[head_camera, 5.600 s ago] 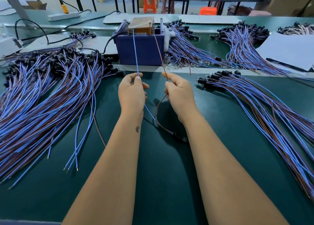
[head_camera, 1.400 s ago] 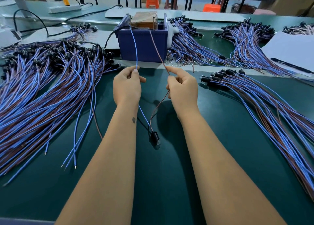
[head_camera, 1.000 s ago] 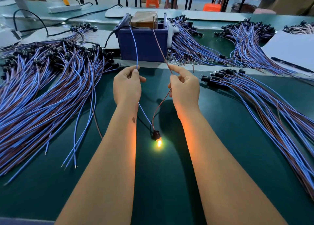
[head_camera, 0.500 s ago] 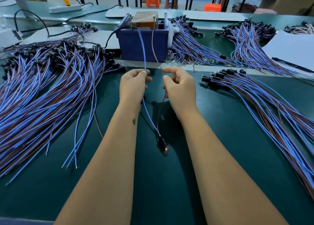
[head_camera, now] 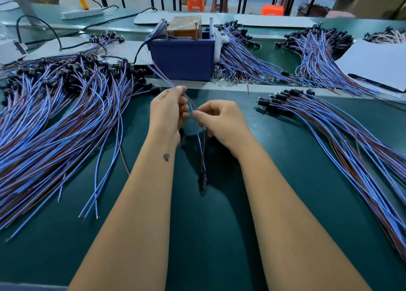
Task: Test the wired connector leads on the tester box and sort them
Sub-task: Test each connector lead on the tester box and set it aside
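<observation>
Fingers of both the left hand (head_camera: 168, 112) and right hand (head_camera: 222, 120) pinch 1 blue-brown lead (head_camera: 201, 145) before the tester box (head_camera: 183, 58).

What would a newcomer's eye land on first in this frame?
Probably the big fan of blue and brown wire leads covering the left of the green table, with a smaller bundle on the right. Centre frame, the left hand and right hand pinch one lead whose black connector hangs near the table. Behind them stands the blue tester box.
</observation>
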